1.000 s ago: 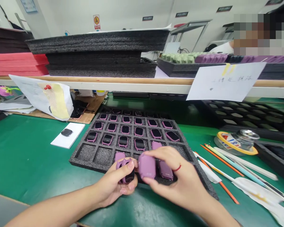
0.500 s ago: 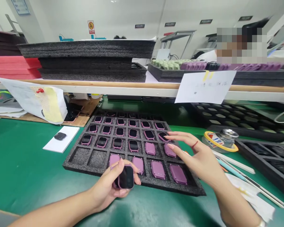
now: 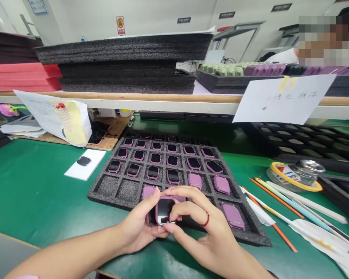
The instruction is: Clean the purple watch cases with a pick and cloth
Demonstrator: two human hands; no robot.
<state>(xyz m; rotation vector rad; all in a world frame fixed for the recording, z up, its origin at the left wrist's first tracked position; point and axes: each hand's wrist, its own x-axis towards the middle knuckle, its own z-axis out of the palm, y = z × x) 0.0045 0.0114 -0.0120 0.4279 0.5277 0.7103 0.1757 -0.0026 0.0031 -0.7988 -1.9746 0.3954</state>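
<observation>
My left hand holds purple-framed smartwatch bodies without straps. The front smartwatch faces me with its dark screen, and a second one shows partly behind it on the left. My right hand has closed in on the front watch, thumb at its lower edge and bent fingers at its right side and top. Beyond both hands lies a black foam tray with watches in its pockets: the far rows are screen up, and several nearer ones, such as the purple case, lie back up. My hands hide part of the front row.
A dark watch rests on a white pad at left. To the right are a glass jar with metal lid, sticks and swabs, and more foam trays. A shelf carrying foam stacks crosses above; a person sits beyond.
My right hand has come from the tray's right side to the watch in my left hand and now grips it. The view has shifted, moving the scene slightly right.
</observation>
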